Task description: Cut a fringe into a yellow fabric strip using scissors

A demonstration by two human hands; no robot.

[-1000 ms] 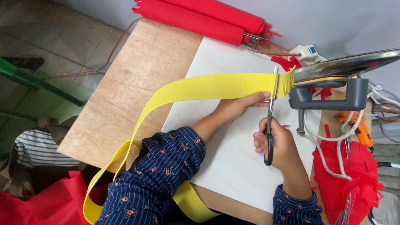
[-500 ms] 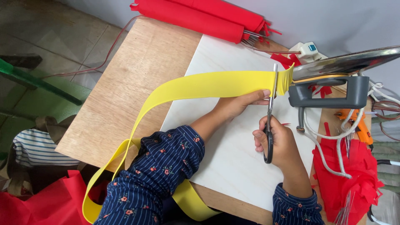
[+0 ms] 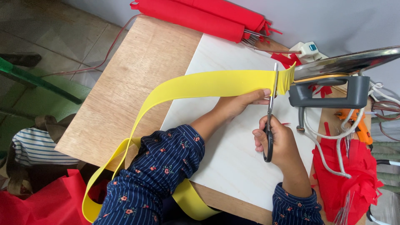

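Observation:
A long yellow foam strip (image 3: 196, 86) runs from the table's near left edge up across a white board (image 3: 225, 154). Its right end is cut into a fringe. My left hand (image 3: 239, 102) pinches the strip just left of the fringe. My right hand (image 3: 278, 141) grips black-handled scissors (image 3: 270, 112), whose blades stand upright across the strip's width at the last cut.
Red rolled sheets (image 3: 200, 16) lie at the table's far edge. A grey clamp stand (image 3: 329, 93) with a metal plate sits to the right, with white cords, an orange glue gun (image 3: 359, 127) and a red fringed pile (image 3: 350, 183). Red fabric (image 3: 37, 200) lies lower left.
The scissors' blades have closed through the strip near its fringed end. Both hands stay almost where they were.

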